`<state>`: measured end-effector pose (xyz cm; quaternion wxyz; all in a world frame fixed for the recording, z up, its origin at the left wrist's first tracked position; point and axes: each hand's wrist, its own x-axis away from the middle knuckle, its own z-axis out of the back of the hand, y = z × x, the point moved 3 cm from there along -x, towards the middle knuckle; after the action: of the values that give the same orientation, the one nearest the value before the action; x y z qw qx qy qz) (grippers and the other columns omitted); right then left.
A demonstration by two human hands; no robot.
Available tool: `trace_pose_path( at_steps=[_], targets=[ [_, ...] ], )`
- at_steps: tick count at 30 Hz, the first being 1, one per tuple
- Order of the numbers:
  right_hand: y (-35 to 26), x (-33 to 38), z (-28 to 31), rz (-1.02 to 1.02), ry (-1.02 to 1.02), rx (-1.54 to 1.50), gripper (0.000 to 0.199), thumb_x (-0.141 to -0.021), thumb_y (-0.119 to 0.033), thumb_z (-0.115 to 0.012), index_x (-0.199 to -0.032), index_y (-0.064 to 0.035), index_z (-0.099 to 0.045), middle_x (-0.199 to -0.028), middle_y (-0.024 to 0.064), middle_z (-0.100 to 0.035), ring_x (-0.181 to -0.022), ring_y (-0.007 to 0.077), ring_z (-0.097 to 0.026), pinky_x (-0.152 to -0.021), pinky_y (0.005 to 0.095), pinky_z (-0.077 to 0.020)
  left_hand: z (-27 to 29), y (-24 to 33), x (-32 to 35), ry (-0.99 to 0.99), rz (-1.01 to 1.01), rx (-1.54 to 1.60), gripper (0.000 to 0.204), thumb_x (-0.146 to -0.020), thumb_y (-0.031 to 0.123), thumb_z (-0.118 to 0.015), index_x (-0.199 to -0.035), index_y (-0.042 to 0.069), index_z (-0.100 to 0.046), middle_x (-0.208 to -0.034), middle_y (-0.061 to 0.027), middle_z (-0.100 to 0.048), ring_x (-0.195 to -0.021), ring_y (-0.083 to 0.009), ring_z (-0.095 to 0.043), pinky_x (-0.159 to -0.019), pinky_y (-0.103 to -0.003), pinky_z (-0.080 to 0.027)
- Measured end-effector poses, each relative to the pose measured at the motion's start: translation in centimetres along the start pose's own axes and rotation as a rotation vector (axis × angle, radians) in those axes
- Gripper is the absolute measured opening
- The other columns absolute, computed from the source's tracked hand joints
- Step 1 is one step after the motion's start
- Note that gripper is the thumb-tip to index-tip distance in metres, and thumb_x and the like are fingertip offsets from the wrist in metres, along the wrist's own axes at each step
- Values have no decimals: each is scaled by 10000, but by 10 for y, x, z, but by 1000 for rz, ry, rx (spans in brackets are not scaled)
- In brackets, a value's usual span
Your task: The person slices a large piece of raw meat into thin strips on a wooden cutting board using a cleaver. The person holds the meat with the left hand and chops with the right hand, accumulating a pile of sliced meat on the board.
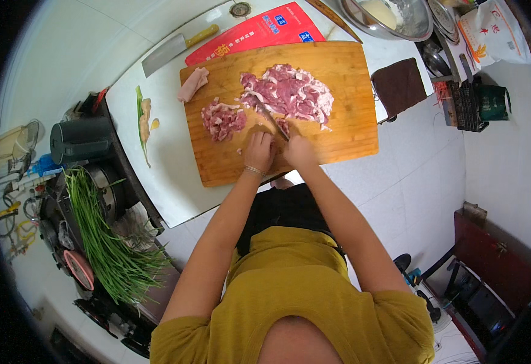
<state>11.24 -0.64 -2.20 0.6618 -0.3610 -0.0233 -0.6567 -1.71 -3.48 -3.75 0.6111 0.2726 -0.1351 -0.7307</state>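
Note:
On the wooden cutting board (pixel 344 136), my right hand (pixel 302 153) is closed round the handle of a kitchen knife (pixel 266 115), its blade pointing up and left. Beside it my left hand (pixel 259 151) has its fingers curled down on the board, pressing on meat that they mostly hide. A small bit of meat (pixel 283 125) lies against the blade's right side. Beyond the knife spreads a heap of sliced raw meat (pixel 292 94). Smaller chopped meat (pixel 223 120) is piled to the left. A pale strip of pork skin (pixel 193 84) rests at the board's far left corner.
A cleaver (pixel 164 56) and a red printed sheet (pixel 259 33) lie behind the board. Ginger (pixel 146 115) and a green onion (pixel 139 112) are on the white table (pixel 174 188). Long green chives (pixel 110 242) fill the left side. A metal bowl (pixel 420 18) holds dough.

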Motion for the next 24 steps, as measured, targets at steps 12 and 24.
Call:
trace_pose_path(
  at_steps=[12, 24],
  targets=[
    [6, 45, -7, 12, -47, 39, 172, -748, -94, -537, -882, 14, -548, -771, 254, -617, -732, 407, -618, -674, 486, -493, 15, -6, 13, -58, -56, -49, 189, -690, 90, -659, -857, 58, -576, -856, -99, -548, -802, -286, -533, -690, -372, -441],
    [-1, 42, -12, -70, -172, 38, 323, -670, -104, -636, -950, 27, -539, -882, 241, -616, -837, 383, -614, -726, 452, -496, -2, -10, 17, -53, -158, -120, 186, -680, 91, -530, -838, 31, -609, -872, -89, -568, -839, -253, -535, -749, -358, -455]
  ],
)
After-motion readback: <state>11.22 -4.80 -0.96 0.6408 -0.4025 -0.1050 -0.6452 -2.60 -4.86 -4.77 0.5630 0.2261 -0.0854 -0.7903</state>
